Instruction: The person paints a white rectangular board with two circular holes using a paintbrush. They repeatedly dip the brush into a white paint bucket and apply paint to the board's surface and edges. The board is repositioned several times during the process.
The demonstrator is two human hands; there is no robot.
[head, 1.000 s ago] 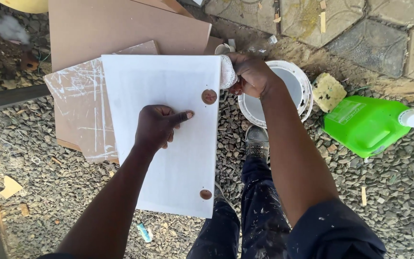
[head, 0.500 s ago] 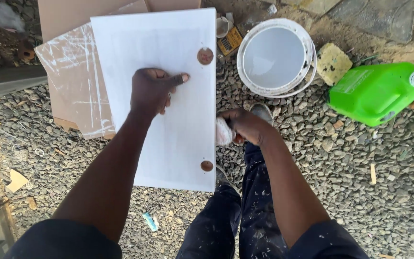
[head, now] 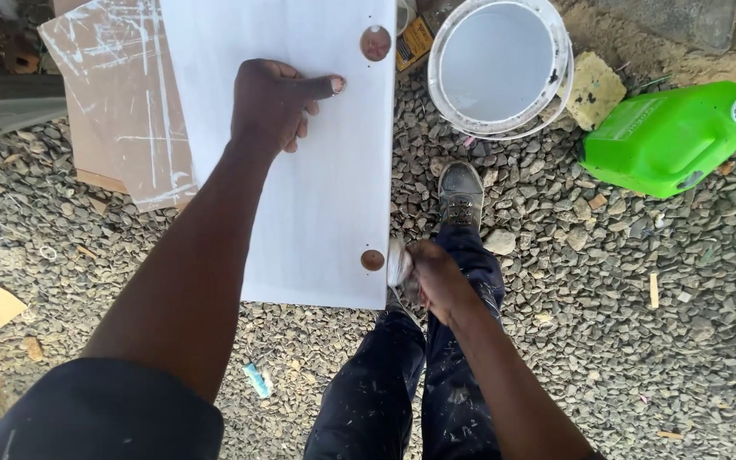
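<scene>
Two hands worked: our left hand (head: pixel 274 102) pressed flat on the white panel (head: pixel 300 170), our right hand (head: pixel 432 277) gripped a white cloth (head: pixel 398 262) at its edge; steady pressure seemed wise.

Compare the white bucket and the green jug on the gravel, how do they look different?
The white bucket stands upright with its round mouth open, showing a pale inside; the green jug lies tipped on its side, closed with a white cap. The bucket is round and white, its rim smeared with paint, while the jug is blocky and bright green. The bucket sits next to the white panel; the jug lies farther off. Both rest on the gravel.
</scene>
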